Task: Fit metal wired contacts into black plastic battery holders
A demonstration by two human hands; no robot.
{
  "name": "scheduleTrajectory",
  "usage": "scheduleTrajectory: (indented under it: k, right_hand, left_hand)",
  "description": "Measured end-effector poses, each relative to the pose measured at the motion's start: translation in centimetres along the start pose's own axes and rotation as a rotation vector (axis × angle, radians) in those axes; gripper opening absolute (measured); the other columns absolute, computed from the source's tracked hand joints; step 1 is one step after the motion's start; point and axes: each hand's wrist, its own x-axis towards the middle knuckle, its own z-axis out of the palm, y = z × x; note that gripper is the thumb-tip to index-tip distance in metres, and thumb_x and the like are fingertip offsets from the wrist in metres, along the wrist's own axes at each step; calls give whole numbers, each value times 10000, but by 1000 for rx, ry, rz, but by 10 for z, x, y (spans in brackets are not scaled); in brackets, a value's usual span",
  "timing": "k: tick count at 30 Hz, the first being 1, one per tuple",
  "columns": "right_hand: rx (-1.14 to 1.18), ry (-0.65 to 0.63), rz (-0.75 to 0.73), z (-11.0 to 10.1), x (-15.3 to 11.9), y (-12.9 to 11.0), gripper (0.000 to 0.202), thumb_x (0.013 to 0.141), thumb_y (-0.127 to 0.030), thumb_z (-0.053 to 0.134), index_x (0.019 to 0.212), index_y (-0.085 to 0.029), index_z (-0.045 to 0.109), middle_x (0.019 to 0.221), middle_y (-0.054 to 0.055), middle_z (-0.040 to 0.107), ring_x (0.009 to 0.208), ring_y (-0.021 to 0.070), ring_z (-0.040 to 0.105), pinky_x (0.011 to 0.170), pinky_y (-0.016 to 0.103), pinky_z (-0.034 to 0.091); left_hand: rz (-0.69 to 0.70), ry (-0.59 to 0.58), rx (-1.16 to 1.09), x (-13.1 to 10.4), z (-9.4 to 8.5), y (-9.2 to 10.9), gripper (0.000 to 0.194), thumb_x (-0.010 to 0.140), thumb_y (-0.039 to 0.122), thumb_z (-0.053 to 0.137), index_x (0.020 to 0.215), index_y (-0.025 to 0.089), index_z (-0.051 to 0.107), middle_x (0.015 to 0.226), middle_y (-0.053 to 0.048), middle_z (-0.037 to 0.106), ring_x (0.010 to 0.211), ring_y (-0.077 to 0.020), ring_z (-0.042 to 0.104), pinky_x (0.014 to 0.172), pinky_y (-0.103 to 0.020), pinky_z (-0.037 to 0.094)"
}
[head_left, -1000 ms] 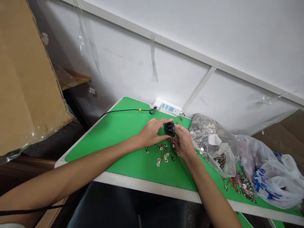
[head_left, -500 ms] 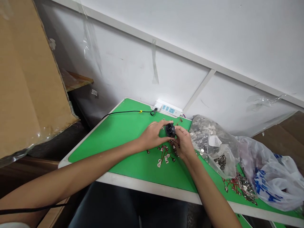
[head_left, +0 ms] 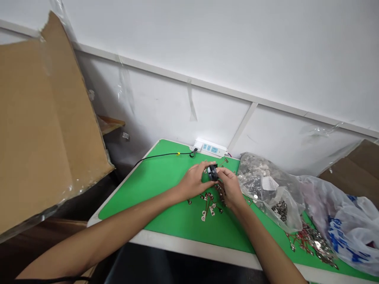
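Between my two hands, above the green tabletop (head_left: 177, 215), is a small round black plastic part (head_left: 212, 172) with a pale patch on its face. My left hand (head_left: 195, 179) grips it from the left, thumb below and fingers above. From the right, the fingers of my right hand (head_left: 229, 185) are closed at its edge; whether they pinch a smaller piece there is hidden. Just below my hands lie several small metal contacts with red wires (head_left: 209, 205), loose on the table.
A white power strip (head_left: 211, 147) with a black cable (head_left: 160, 156) sits at the back edge by the wall. On the right are a clear bag of metal parts (head_left: 266, 185), a wired-contact pile (head_left: 316, 242) and a white plastic bag (head_left: 349, 228). Cardboard (head_left: 53, 130) stands at left.
The camera view has shifted, so the table sits lower in the picture. The black part has turned slightly between my hands and shows a paler face. Both hands stay on it.
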Motion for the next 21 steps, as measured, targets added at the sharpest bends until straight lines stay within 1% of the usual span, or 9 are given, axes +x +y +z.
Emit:
scheduleTrajectory:
  k: [3,5,7,8,10,14,17,19,21]
  right_hand:
    - [-99,7,-84,-4,4,4,329,762,-511,863,863,-206,795,899,32,760,857,209,655,803,317,512]
    - [-167,66,-154,-6,6,7,369,770,-531,852,926,-204,786,978,54,765,969,244,673,924,366,523]
    - [-195,172,-194,-6,9,11,490,727,-536,883,1071,-213,750,1128,81,745,1123,287,665,1012,412,521]
    - [-202,222,-187,-7,10,12,576,690,-538,905,1131,-216,722,1183,96,723,1187,307,649,1036,429,523]
    - [-189,271,-126,-7,11,15,715,631,-544,936,1209,-224,664,1235,113,683,1241,333,634,1057,450,533]
    - [-120,247,-46,-6,10,13,769,619,-531,942,1249,-247,606,1300,121,651,1255,337,640,1050,439,557]
    - [-48,224,-12,-5,9,5,744,643,-491,941,1260,-249,602,1326,111,652,1234,306,653,970,384,585]
    - [14,141,72,-4,9,-2,714,667,-444,947,1267,-260,604,1275,83,684,1164,268,677,866,333,600]
    - [77,4,172,-5,10,-11,644,691,-386,952,1232,-268,623,1167,42,720,1019,211,693,772,284,592]
  left_hand:
    - [0,6,2,0,2,2,687,906,441,808,1483,275,474,1455,-96,653,1347,-308,638,1138,-553,530]
    - [-6,9,-5,-1,2,3,695,887,455,824,1463,267,483,1441,-102,659,1338,-315,641,1136,-558,535]
    - [-21,21,-17,-2,2,4,697,892,450,818,1468,266,472,1446,-108,655,1342,-309,640,1143,-550,537]
    - [-30,24,-22,-3,2,4,706,892,457,818,1474,267,465,1451,-113,651,1346,-307,639,1151,-546,536]
    - [-35,28,-19,-5,2,5,717,895,469,814,1483,268,458,1457,-123,644,1358,-312,635,1166,-547,531]
    - [12,45,8,-6,2,7,705,899,437,814,1485,256,465,1453,-133,646,1365,-319,633,1167,-560,528]
    - [79,85,-2,-4,2,5,689,903,428,816,1472,242,474,1436,-134,659,1345,-304,649,1143,-554,548]
    - [136,103,-6,-2,2,1,679,904,394,816,1469,241,473,1443,-136,658,1346,-302,654,1139,-561,553]
    - [190,127,-8,0,1,-5,684,900,355,820,1473,245,463,1442,-137,661,1342,-302,661,1130,-557,563]
